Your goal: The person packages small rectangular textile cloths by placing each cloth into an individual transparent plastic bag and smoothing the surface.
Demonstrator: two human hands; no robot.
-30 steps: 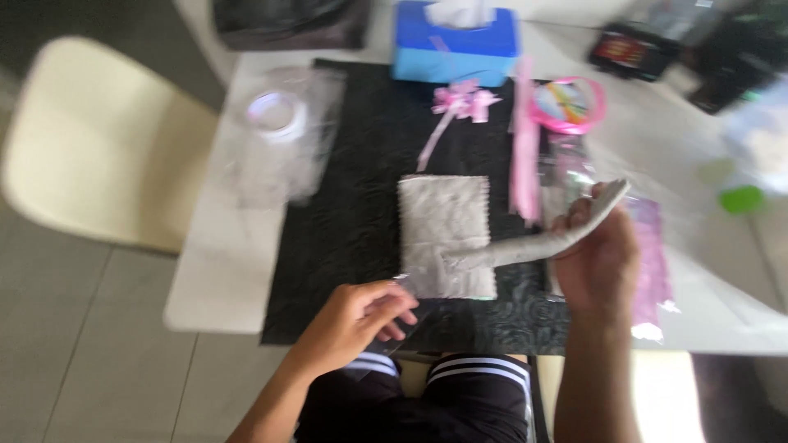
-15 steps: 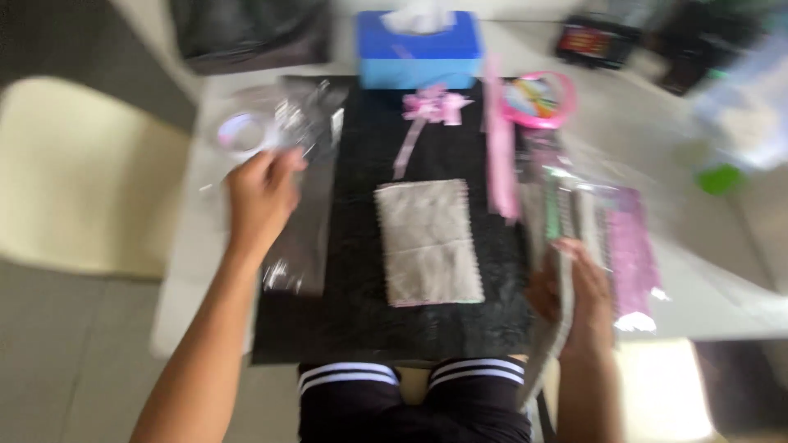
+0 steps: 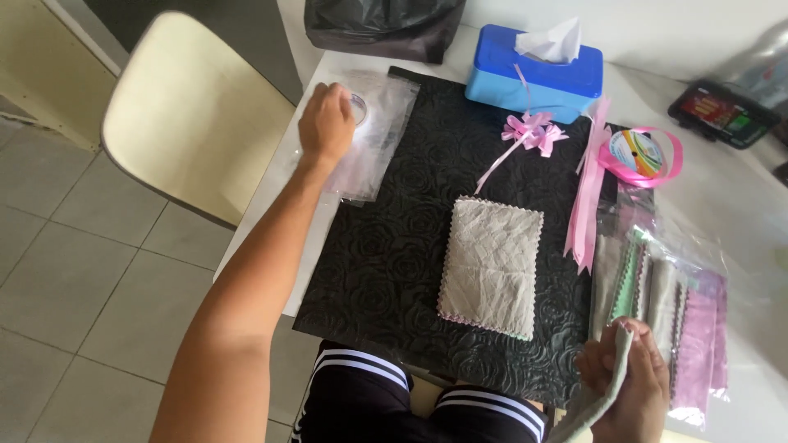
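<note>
While the right hand [image 3: 624, 385] sits low at the near edge of the worktop [image 3: 722, 189], its grip is closed around a folded grey cloth [image 3: 603, 394] that hangs down past the palm toward the person's lap. Just beyond that hand lies a clear packet of folded cloths [image 3: 665, 295] in grey, green and pink, resting on the worktop's right side. Near the middle, a grey square cloth with a pinked edge [image 3: 491, 264] lies flat on a black embossed sheet [image 3: 386, 254], apart from both hands.

Farther out, pink ribbon strips [image 3: 584, 205] run along the sheet's right edge, a small pink bow [image 3: 532, 131] lies on the sheet, and a ribbon spool [image 3: 636, 153] sits beside them. At the far left corner, the left hand [image 3: 327, 123] reaches across with the arm stretched out; its fingers are curled onto a clear plastic bag [image 3: 379, 115] and what looks like a tape roll [image 3: 359, 102] under it. Whether the grip has actually closed on either cannot be told, since the knuckles hide the fingertips. Behind these stand a blue tissue box [image 3: 533, 78] and a black bag [image 3: 382, 25].

Judged from this, the step in hand looks like fetching material from the far left while a cloth is held ready. Any next move would call for a firm pinch on the slippery plastic, and care not to drag the sheet or disturb the flat cloth.
</note>
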